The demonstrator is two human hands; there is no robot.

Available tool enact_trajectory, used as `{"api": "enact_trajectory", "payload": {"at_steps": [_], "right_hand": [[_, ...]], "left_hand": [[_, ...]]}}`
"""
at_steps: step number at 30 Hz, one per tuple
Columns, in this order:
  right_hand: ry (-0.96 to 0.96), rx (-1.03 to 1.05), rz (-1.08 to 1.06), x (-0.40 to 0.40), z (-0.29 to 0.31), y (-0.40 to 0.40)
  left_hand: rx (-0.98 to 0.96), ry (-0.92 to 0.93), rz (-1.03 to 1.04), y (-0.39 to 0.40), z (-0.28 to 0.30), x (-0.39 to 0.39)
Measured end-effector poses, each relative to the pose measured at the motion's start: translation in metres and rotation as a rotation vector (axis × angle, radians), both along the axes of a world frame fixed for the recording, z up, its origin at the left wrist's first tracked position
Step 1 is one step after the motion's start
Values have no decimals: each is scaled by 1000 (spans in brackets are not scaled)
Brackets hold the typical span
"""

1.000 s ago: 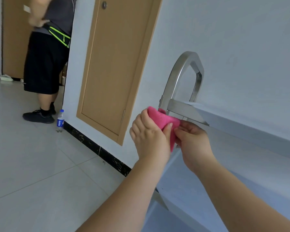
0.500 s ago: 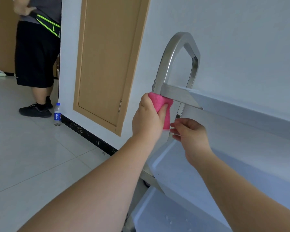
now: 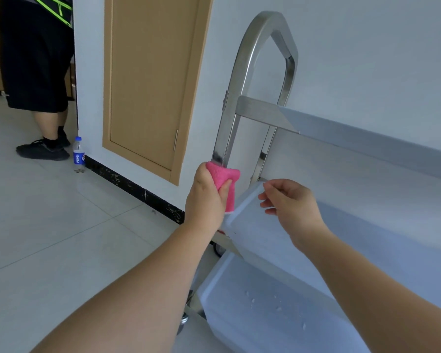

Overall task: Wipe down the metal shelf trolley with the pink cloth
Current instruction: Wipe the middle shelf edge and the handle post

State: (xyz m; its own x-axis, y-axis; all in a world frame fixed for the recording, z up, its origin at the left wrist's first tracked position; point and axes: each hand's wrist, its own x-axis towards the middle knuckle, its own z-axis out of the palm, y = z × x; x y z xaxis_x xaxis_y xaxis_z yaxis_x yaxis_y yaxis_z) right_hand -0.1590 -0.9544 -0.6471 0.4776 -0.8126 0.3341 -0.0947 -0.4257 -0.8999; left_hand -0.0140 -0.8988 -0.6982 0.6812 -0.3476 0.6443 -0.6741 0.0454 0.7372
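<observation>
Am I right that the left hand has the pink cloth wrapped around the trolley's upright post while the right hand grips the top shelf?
Not quite. In the head view the right hand hangs open above the middle shelf, gripping nothing. The left hand does hold the pink cloth around the upright post.

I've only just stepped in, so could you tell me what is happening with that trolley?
A person is wiping the metal shelf trolley. The left hand grips the pink cloth, wrapped around the near upright post of the frame, between the top shelf and the middle shelf. The right hand hovers open over the corner of the middle shelf, holding nothing. The lower shelf carries a few water drops. Another person stands at the far left near a bottle on the floor.
</observation>
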Motion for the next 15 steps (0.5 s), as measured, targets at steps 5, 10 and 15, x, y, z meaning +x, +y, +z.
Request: {"api": "enact_trajectory", "payload": {"at_steps": [5, 10, 15], "right_hand": [[33, 3, -10, -6, -11, 7], [66, -9, -25, -13, -18, 12], [105, -44, -5, -16, -17, 19]], "left_hand": [[57, 106, -82, 8, -30, -2], [51, 210, -213, 17, -54, -4], [67, 221, -161, 16, -53, -4]]}}
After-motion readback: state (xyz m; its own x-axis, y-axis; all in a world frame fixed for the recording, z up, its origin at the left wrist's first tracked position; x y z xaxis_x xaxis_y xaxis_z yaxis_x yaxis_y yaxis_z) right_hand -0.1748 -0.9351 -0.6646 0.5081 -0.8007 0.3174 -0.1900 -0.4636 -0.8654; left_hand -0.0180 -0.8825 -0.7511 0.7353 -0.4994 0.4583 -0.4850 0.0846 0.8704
